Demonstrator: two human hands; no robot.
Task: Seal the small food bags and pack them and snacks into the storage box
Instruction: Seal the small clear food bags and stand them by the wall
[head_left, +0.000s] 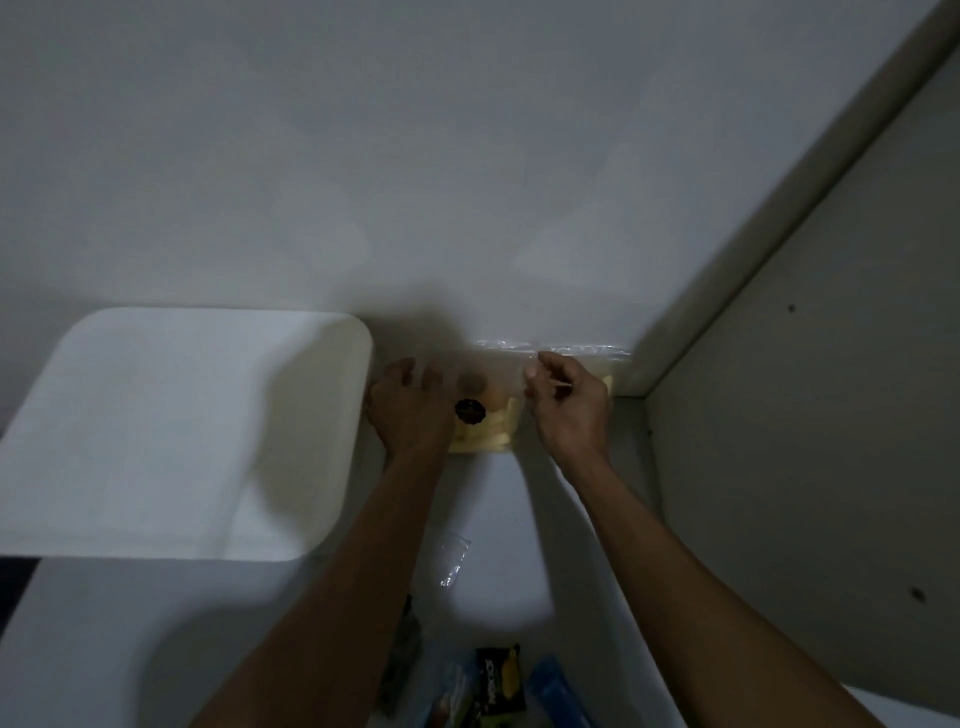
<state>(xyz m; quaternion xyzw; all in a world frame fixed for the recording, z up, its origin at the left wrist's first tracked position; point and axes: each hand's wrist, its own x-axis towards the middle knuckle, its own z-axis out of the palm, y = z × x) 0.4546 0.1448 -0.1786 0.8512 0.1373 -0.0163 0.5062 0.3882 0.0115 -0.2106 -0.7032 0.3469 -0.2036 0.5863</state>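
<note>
A clear small food bag (493, 415) with yellow pieces and a dark round biscuit lies against the wall. My left hand (410, 410) grips its left side with curled fingers. My right hand (566, 405) pinches the clear top strip of a second bag (587, 349) with yellow pieces, which lies by the corner. The white storage box (311, 426) stands open to the left. Several snack packets (498, 686) lie at the near edge, between my forearms. An empty clear bag (454, 558) lies on the table below the hands.
A white wall rises right behind the bags. A grey side panel (810, 389) closes off the right. A dark snack stick (402, 654) lies partly under my left forearm.
</note>
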